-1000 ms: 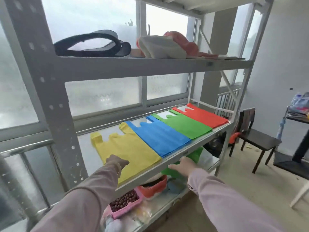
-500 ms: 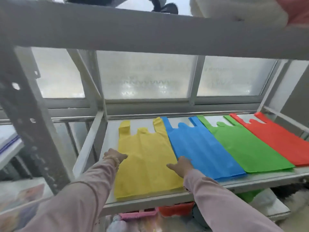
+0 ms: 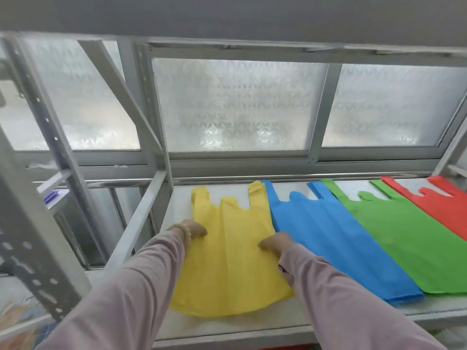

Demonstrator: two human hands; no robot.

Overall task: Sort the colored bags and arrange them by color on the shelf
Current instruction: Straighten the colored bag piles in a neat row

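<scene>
Four flat stacks of bags lie side by side on the white shelf board [image 3: 177,208]: yellow bags [image 3: 232,261], blue bags [image 3: 328,238], green bags [image 3: 404,243] and red bags [image 3: 444,205], from left to right. My left hand [image 3: 192,229] holds the yellow stack at its left edge, thumb on top. At the stack's right edge, beside the blue bags, my right hand [image 3: 276,242] holds it the same way. The backs of both hands hide the fingers.
The grey metal shelf frame has a post [image 3: 38,248] at the left and a diagonal brace [image 3: 121,102] behind. Frosted windows [image 3: 240,104] close off the back. The upper shelf [image 3: 227,16] hangs low overhead.
My right hand went from the shelf's front edge to the right edge of the yellow stack. My head moved in under the upper shelf. The left hand stayed at the yellow stack's left edge.
</scene>
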